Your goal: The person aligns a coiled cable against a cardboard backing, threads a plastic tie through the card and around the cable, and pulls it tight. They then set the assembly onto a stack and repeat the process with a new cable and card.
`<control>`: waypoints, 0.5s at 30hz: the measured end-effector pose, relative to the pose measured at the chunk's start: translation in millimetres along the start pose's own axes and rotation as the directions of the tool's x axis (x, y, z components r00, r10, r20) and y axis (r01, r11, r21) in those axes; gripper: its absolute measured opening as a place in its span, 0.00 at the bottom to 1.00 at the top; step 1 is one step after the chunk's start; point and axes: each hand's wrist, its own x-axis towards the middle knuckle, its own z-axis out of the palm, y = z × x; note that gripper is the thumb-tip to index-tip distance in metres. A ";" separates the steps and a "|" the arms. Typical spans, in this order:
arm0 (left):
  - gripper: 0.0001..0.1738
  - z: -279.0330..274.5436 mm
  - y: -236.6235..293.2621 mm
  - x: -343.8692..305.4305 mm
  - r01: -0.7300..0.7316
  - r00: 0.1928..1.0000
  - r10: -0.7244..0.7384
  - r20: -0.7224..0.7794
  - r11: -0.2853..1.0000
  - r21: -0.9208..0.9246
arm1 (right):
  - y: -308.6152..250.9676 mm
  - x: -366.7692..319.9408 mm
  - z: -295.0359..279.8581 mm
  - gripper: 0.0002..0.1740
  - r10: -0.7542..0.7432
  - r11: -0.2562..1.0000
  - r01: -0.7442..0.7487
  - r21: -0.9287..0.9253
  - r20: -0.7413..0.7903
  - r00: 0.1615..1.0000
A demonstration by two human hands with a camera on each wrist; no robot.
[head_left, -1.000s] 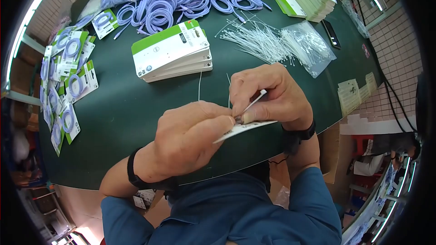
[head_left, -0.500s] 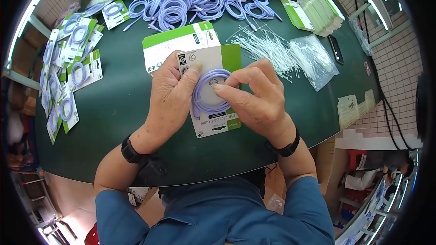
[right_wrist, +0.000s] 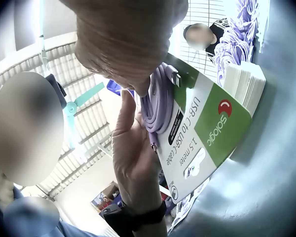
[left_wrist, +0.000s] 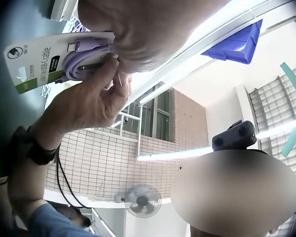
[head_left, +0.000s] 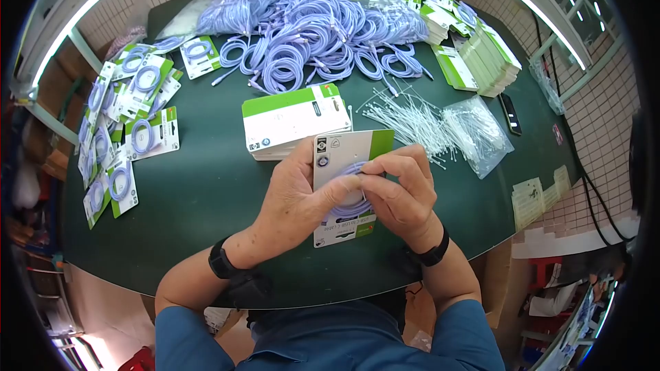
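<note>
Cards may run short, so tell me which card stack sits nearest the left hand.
The stack in the middle of the table, just beyond the left hand, which partly hides it; the other stacks stand farther back.

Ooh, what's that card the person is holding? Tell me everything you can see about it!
The card is flat, thin and white with a green band, and looks like cardboard. It says "USB-C to USB-C cable" and "1.5 meter". A coiled purple cable lies against its front. It's held above the green table, its hanging slot toward the person. The left hand holds it; the right hand pinches at the coil.
</note>
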 end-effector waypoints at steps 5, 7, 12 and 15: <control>0.19 0.1 -7.1 -1.2 -0.034 0.999 0.035 0.021 0.999 -0.020 | 0.3 0.5 -0.6 0.18 0.042 0.999 -0.042 0.031 -0.005 0.999; 0.19 0.8 -7.1 -0.1 0.003 1.000 -0.003 -0.002 0.997 -0.078 | 1.5 0.3 0.1 0.18 0.027 0.999 -0.026 0.043 -0.010 1.000; 0.20 -1.0 -5.0 3.3 -0.022 0.999 0.017 -0.034 0.992 -0.127 | -6.3 0.5 -5.3 0.16 0.009 0.999 -0.009 0.046 -0.001 1.000; 0.20 -3.1 -2.6 4.7 -0.032 0.996 0.022 -0.082 0.992 -0.124 | -12.0 0.3 -5.7 0.16 -0.021 0.992 0.017 0.126 0.031 0.999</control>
